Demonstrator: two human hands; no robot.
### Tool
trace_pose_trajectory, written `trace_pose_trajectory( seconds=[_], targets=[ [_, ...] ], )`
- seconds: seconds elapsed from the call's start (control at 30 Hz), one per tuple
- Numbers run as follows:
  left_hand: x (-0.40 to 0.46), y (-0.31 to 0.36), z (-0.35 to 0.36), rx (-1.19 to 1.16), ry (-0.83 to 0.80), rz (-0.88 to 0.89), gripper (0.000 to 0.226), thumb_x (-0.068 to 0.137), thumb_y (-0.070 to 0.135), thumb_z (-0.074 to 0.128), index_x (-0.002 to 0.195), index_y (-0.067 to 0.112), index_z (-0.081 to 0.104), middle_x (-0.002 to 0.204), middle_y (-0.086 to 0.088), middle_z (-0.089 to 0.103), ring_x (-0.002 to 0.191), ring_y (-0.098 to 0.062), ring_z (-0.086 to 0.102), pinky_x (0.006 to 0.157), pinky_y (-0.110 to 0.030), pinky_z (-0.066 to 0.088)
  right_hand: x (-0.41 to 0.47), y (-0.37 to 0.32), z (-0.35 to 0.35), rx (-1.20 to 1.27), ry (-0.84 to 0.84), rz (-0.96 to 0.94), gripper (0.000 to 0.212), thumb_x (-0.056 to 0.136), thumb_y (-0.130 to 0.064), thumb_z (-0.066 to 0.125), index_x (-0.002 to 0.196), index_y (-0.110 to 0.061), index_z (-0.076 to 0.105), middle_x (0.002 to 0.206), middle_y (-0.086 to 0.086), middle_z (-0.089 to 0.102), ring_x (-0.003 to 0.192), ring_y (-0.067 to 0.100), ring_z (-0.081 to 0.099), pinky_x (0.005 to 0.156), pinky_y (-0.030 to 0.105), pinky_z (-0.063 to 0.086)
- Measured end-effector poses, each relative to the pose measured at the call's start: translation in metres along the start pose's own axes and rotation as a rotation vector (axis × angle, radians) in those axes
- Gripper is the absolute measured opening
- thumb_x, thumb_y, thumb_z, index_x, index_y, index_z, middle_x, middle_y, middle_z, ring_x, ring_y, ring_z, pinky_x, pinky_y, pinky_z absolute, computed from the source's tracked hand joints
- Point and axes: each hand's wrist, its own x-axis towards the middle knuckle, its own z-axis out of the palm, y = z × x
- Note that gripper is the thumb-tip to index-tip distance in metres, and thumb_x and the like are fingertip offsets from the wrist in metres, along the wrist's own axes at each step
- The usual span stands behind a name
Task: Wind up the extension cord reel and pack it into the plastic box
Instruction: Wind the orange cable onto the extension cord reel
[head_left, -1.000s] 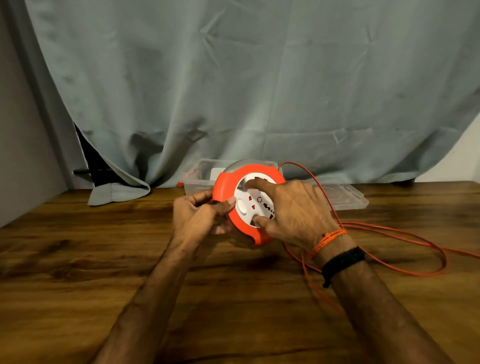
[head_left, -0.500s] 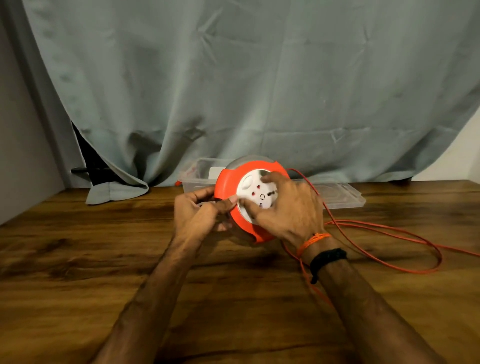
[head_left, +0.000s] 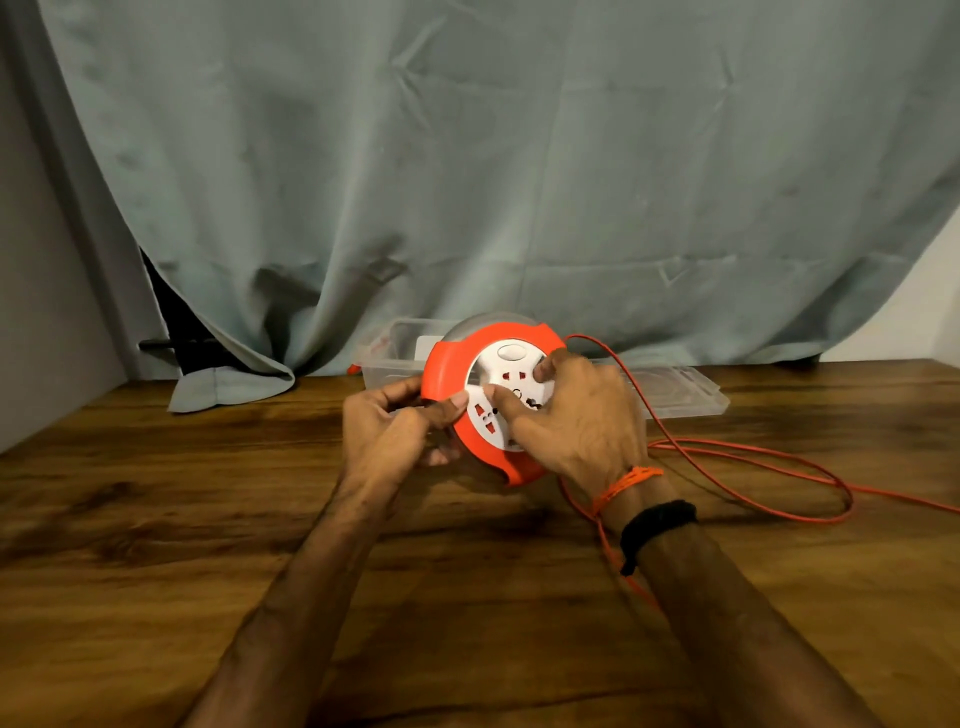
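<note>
The plastic box is partly hidden behind the reel, so its inside cannot be seen. The orange cord is cut off at the right edge, and the right hand covers part of the sockets.

wooden table, plastic box, orange cord

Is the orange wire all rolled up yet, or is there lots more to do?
Not yet. Done: nothing looks finished. In hand: the left hand grips the round orange-and-white cord reel while the right hand presses its white socket face. Left: long loops of thin orange cord lie on the wooden table, and the clear plastic box behind waits, with no reel in it.
</note>
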Motion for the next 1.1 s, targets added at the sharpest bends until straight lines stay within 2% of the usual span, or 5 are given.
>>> trace_pose_trajectory(
  seconds=[0.13,0.67,0.83,0.97,1.1],
  targets=[
    [0.001,-0.001,0.000,0.003,0.012,-0.008,0.039,0.073,0.008,0.080,0.111,0.003,0.070,0.089,-0.012,0.076,0.071,-0.027,0.075,0.058,-0.039,0.061,-0.001,0.006,-0.008,-0.260,0.051,-0.253,0.050,0.079,-0.059,0.059,0.119,-0.030,0.059,0.093,0.005,0.071,0.093,0.034,0.066,0.067,0.035,0.042],
    [0.000,0.001,-0.003,0.030,-0.013,-0.006,0.037,0.071,0.008,0.081,0.107,0.007,0.071,0.086,-0.008,0.077,0.071,-0.025,0.075,0.066,-0.048,0.061,0.006,0.014,-0.002,-0.367,-0.202,-0.491,0.068,0.086,-0.040,0.060,0.144,-0.054,0.029,0.123,0.004,0.063,0.114,0.033,0.057,0.090,0.038,0.044],
    [0.000,0.001,-0.002,0.023,-0.024,0.003,0.033,0.072,0.006,0.080,0.104,0.007,0.072,0.086,-0.010,0.077,0.073,-0.026,0.075,0.068,-0.050,0.061,0.005,0.017,0.005,-0.299,-0.077,-0.537,0.063,0.074,-0.036,0.068,0.133,-0.049,0.051,0.101,0.008,0.072,0.095,0.037,0.065,0.075,0.038,0.047],
    [0.000,0.000,-0.001,0.033,-0.022,0.029,0.026,0.072,0.005,0.080,0.096,0.013,0.073,0.080,-0.007,0.077,0.073,-0.029,0.074,0.067,-0.051,0.061,0.002,0.017,0.009,-0.170,0.041,-0.342,0.060,0.066,-0.055,0.069,0.125,-0.047,0.059,0.096,0.002,0.074,0.093,0.032,0.067,0.076,0.035,0.049],
    [-0.004,0.000,0.004,0.028,-0.038,0.025,0.033,0.073,0.004,0.080,0.105,0.005,0.072,0.085,-0.013,0.076,0.069,-0.027,0.074,0.058,-0.040,0.061,-0.002,0.008,0.020,0.137,0.038,0.082,0.058,0.072,-0.064,0.068,0.109,-0.019,0.067,0.107,0.009,0.072,0.105,0.030,0.064,0.082,0.033,0.048]
  ],
)
